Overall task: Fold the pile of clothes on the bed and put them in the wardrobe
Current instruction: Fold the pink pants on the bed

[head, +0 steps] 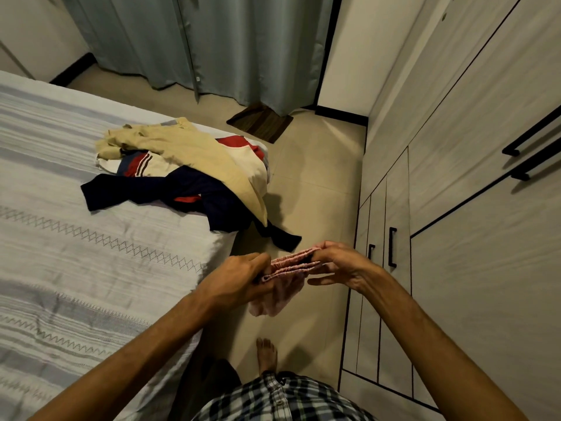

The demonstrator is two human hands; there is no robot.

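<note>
A small pink garment (285, 284) with a gathered elastic band hangs in the air between my hands, above the floor beside the bed. My left hand (239, 279) grips its left end. My right hand (337, 265) pinches the right end of the band between thumb and fingers. The rest of the pink cloth droops below my left hand. A pile of clothes (182, 168) lies at the far corner of the bed (76, 253): a beige piece on top, a navy one with a sleeve hanging over the edge, and red and white ones. The wardrobe (455, 192) stands on the right, doors closed.
Grey-green curtains (197, 41) hang at the far wall, with a dark brown mat (261, 121) on the tiled floor (315, 183) below them. A narrow strip of floor runs between bed and wardrobe. My bare foot (267, 355) stands there.
</note>
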